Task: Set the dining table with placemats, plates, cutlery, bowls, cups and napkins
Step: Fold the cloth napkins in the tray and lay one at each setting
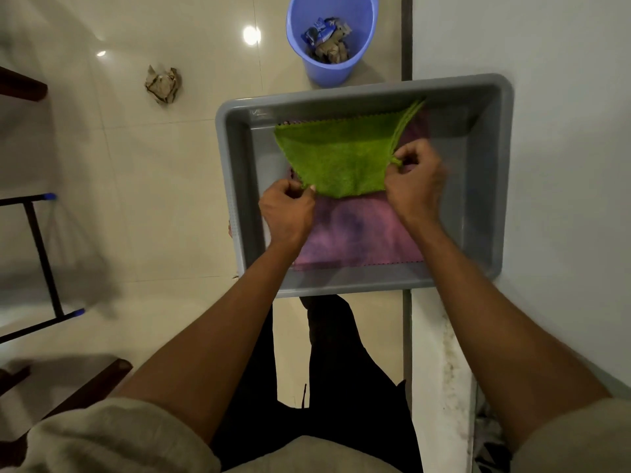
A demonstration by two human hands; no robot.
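Tiled floor below a grey tub point(485, 186) — napkins inside.
Left hand point(286, 213) and right hand point(415, 182) pinch the green cloth's point(338, 155) near corners — pink cloth point(358, 230) beneath.

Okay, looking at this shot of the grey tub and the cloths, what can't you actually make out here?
Head view, the only one:
- Pink cloth: its far part is covered by the green cloth, so what else lies under it is hidden.
- Left hand and right hand: fingertips curl under the green cloth's edge; the grip is motion-blurred.
- Blue bin: crumpled contents are too small to identify.
- Grey tub: its support is hidden.
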